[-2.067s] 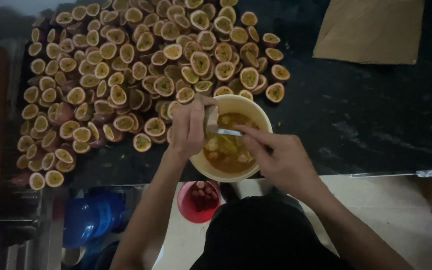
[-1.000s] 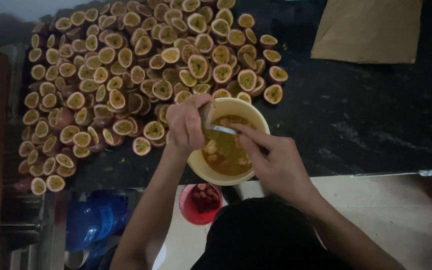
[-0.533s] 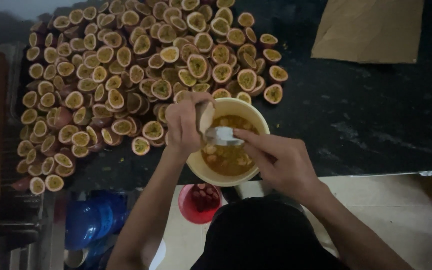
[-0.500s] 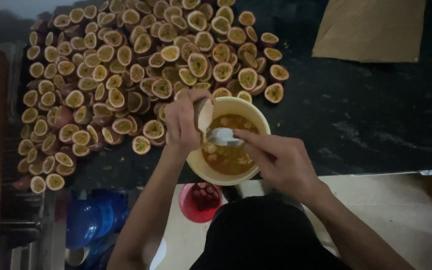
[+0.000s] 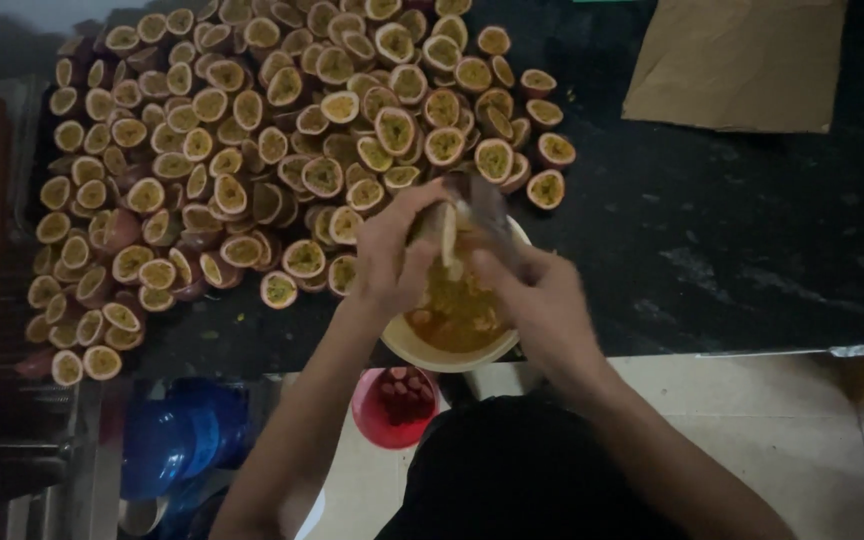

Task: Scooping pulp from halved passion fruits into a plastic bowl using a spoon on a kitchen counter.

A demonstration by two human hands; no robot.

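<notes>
1. We judge the halved passion fruit [image 5: 439, 228] light, its shell stiff but thin and wet with pulp, so slippery; best cupped round the outer rind.
2. Our left hand [image 5: 392, 255] grips it over the cream bowl [image 5: 407, 345]; our right hand [image 5: 542, 300], blurred, closes on a spoon [image 5: 487, 205] just beside it.

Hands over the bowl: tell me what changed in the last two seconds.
The right hand swung the spoon up from the pulp towards the far rim of the bowl; it is now blurred. The left hand kept hold of a fruit half, edging it slightly away from the person. The bowl, fruit pile, cardboard and red tub stayed put.
</notes>
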